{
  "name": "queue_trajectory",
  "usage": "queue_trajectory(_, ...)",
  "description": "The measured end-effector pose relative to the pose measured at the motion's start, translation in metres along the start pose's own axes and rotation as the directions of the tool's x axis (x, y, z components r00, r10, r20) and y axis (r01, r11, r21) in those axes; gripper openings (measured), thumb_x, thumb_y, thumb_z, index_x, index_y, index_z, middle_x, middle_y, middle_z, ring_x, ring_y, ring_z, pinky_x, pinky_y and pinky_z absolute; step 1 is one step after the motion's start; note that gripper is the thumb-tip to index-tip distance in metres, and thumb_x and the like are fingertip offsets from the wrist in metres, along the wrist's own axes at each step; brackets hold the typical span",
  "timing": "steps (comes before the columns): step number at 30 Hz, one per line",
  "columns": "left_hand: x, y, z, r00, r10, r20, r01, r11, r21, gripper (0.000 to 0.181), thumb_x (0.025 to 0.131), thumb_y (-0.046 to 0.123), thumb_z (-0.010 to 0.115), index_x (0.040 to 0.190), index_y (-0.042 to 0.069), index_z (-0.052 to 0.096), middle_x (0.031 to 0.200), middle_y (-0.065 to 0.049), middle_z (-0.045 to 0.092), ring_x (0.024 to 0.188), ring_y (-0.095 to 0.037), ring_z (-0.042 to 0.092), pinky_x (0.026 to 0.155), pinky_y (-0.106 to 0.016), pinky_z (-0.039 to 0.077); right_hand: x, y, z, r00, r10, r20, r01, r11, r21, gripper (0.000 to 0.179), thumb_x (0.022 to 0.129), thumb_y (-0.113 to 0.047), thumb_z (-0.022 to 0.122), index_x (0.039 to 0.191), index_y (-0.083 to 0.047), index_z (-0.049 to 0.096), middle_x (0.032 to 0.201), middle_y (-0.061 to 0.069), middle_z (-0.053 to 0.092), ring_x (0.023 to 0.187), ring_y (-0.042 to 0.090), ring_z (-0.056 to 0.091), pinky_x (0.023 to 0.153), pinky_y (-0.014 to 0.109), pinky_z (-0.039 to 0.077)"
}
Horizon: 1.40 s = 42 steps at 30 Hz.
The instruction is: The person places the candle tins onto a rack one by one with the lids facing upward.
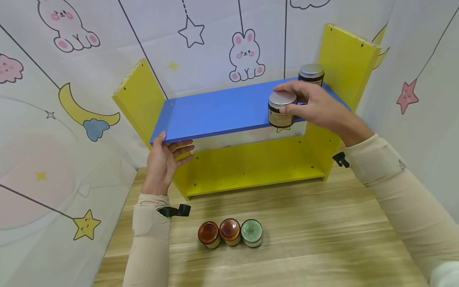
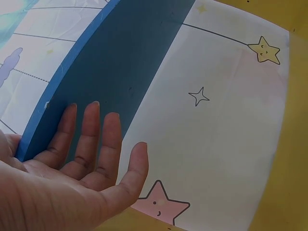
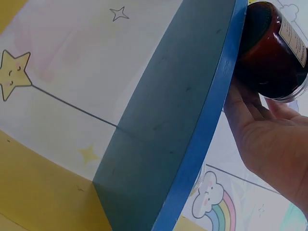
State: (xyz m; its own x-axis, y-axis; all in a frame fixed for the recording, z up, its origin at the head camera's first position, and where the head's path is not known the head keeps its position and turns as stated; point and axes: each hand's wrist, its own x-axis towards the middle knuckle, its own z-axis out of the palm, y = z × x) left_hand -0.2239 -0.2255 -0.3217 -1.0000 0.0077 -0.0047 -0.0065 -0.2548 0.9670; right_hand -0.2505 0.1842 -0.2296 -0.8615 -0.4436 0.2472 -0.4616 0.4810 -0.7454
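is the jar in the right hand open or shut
Shut: the jar in the right hand has its silver lid on, covering the top; how tightly, I cannot tell.

Your left arm (image 1: 148,243) and right arm (image 1: 405,207), both long-sleeved, reach forward, the right slanting in from the side. Your left hand (image 1: 160,163) shows its palm, thumb (image 1: 159,139) set apart from four loosely spread fingers (image 2: 88,137), while your right hand (image 1: 317,104) has its palm turned inward, thumb and fingers curved in a grip.

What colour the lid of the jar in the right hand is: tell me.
The lid is silver; it shows best in the head view.
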Motion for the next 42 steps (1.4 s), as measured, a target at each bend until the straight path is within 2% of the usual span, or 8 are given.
queue_trajectory(3,0.000,0.000,0.000,1.000,0.001,0.000,-0.001,1.000,0.001,0.062,0.109,0.050,0.029,0.159,0.014,0.024,0.115,-0.009,0.069,0.108,-0.025,0.067,0.098,-0.046,0.049,0.003,-0.001,-0.001,1.000,0.001,0.010,0.000,0.999,-0.043,0.055,0.100,-0.030,0.064,0.150,-0.016,0.048,0.130,0.007,0.053,0.103,0.021,0.049,0.081,0.024,0.043)
queue_trajectory(9,0.000,-0.001,0.000,1.000,-0.002,0.001,0.002,1.000,-0.005,0.063,0.109,0.051,0.029,0.160,0.014,0.022,0.119,-0.013,0.068,0.108,-0.025,0.067,0.105,-0.052,0.043,0.007,-0.002,-0.001,0.999,0.012,0.031,-0.009,0.993,-0.119,0.061,0.100,-0.038,0.063,0.153,-0.015,0.044,0.150,0.009,0.047,0.117,0.025,0.048,0.095,0.038,0.040)
queue_trajectory(11,0.000,-0.001,0.000,1.000,-0.003,0.000,0.003,1.000,-0.001,0.063,0.109,0.051,0.029,0.160,0.014,0.023,0.122,-0.015,0.067,0.108,-0.025,0.067,0.107,-0.053,0.041,0.008,-0.002,-0.001,0.999,0.025,0.025,-0.022,0.991,-0.135,0.062,0.099,-0.040,0.064,0.154,-0.017,0.045,0.152,0.009,0.045,0.120,0.027,0.049,0.095,0.042,0.041)
queue_trajectory(14,0.000,-0.001,0.001,1.000,-0.004,0.000,0.004,1.000,0.004,0.063,0.109,0.051,0.029,0.159,0.014,0.024,0.120,-0.013,0.068,0.109,-0.026,0.066,0.106,-0.052,0.041,0.009,-0.005,-0.006,0.999,0.036,0.027,-0.031,0.984,-0.176,0.061,0.098,-0.042,0.066,0.152,-0.019,0.048,0.145,0.010,0.050,0.116,0.029,0.050,0.090,0.043,0.041)
queue_trajectory(18,-0.001,-0.002,0.001,1.000,-0.004,0.000,0.004,1.000,0.005,0.064,0.109,0.051,0.028,0.160,0.014,0.021,0.116,-0.009,0.070,0.109,-0.026,0.066,0.104,-0.050,0.044,0.016,-0.011,-0.015,0.995,0.049,0.082,-0.028,0.971,-0.239,0.060,0.096,-0.043,0.069,0.149,-0.020,0.054,0.134,0.008,0.055,0.108,0.027,0.047,0.082,0.039,0.038)
queue_trajectory(23,-0.001,-0.001,0.000,1.000,-0.003,-0.002,0.003,1.000,0.000,0.063,0.109,0.050,0.028,0.160,0.014,0.021,0.116,-0.009,0.070,0.111,-0.027,0.065,0.103,-0.049,0.045,0.029,-0.018,-0.026,0.981,0.096,0.167,-0.050,0.964,-0.260,0.059,0.095,-0.041,0.070,0.147,-0.019,0.055,0.131,0.010,0.057,0.107,0.027,0.048,0.085,0.039,0.041)
queue_trajectory(33,0.000,-0.001,0.000,1.000,-0.005,-0.005,0.005,1.000,0.004,0.063,0.109,0.051,0.028,0.161,0.015,0.020,0.131,-0.020,0.061,0.114,-0.028,0.064,0.107,-0.053,0.041,0.050,-0.026,-0.043,0.942,0.168,0.289,-0.085,0.956,-0.279,0.056,0.095,-0.035,0.071,0.145,-0.016,0.055,0.139,0.006,0.054,0.128,0.029,0.044,0.108,0.048,0.037)
queue_trajectory(42,0.000,-0.001,0.000,1.000,0.005,0.001,-0.005,1.000,0.010,0.064,0.109,0.051,0.029,0.160,0.015,0.020,0.121,-0.012,0.067,0.113,-0.028,0.065,0.105,-0.051,0.043,0.063,-0.030,-0.050,0.925,0.197,0.325,-0.051,0.911,-0.409,0.051,0.096,-0.037,0.066,0.142,-0.019,0.054,0.144,0.009,0.047,0.131,0.031,0.038,0.112,0.051,0.029)
